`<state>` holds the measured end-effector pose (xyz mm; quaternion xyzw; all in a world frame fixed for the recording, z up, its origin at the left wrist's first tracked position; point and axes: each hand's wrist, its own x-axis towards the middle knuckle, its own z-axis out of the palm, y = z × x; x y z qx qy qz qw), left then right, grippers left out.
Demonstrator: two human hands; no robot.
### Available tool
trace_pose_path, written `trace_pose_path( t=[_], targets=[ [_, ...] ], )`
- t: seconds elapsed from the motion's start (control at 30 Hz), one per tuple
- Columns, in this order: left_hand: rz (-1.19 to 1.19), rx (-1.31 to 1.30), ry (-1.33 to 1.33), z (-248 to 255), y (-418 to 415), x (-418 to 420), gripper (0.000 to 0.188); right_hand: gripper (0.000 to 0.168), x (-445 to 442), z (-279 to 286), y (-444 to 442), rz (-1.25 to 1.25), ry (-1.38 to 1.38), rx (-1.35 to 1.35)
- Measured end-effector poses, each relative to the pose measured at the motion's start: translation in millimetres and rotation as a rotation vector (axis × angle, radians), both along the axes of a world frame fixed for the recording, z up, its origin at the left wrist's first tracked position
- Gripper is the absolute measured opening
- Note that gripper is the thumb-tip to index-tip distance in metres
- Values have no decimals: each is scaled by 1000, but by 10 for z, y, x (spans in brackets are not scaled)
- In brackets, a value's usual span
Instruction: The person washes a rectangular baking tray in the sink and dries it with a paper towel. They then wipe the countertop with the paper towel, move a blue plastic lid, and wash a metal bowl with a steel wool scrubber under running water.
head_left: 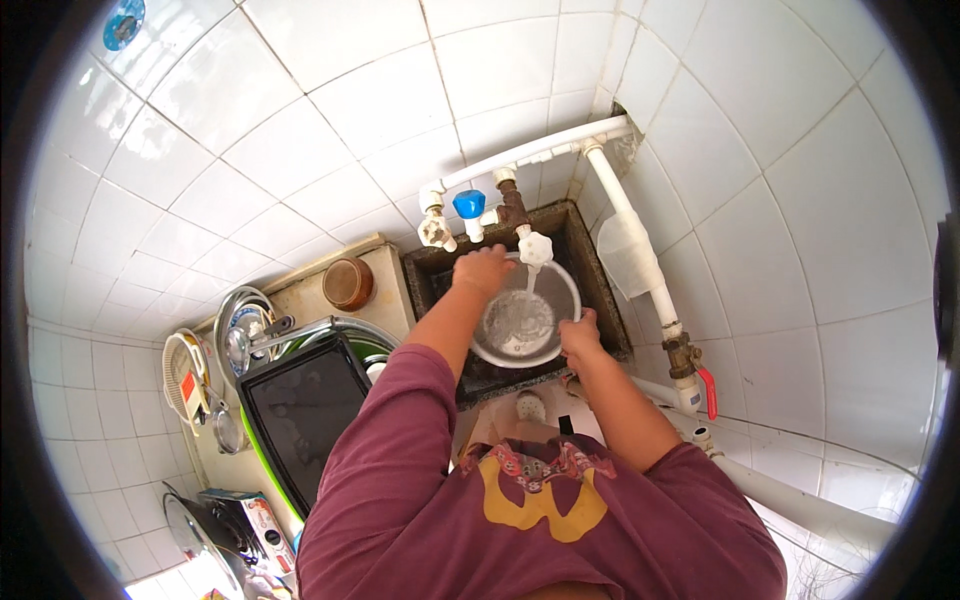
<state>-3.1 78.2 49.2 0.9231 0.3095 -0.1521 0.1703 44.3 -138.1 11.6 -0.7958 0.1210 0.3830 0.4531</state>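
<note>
A round, light-coloured basin (525, 358) is in the dark stone sink (609, 300), under a white-handled tap (535, 247). Water runs from the tap into the basin, and the bottom is covered by rippling water. My left hand (484, 268) is at the basin's upper left rim, close below the taps; its fingertips are partly hidden. On the right side, my right hand (580, 335) grips the rim, with the thumb and fingers around it.
White pipes (540, 146) with a blue-handled valve (469, 204) run above the sink. A brown round pot (348, 284) stands on the left counter, beside a black tray (307, 412) and stacked dishes. A red-lever valve (706, 391) is at the right.
</note>
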Motion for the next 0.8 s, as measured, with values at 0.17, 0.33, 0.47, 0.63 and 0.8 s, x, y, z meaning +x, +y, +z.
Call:
trace_pose_path(
  t=[0.17,0.33,0.47,0.63,0.8],
  targets=[
    [423,-790,141,-112,209,-374,46,65,348,-54,-15,-49,22,61],
    [875,-1426,-95,-304,-133,-890,32,60,374,285,84,140,-372,-2],
    [1121,-1478,-284,-449,-552,-1100,28,52,324,513,130,301,-739,-118],
    [1436,-1516,-446,-609,-996,-1043,31,40,217,372,185,407,-1223,-129],
    [1510,-1317,-543,-658,-1080,-863,30,38,-46,384,266,389,-787,143]
  ],
)
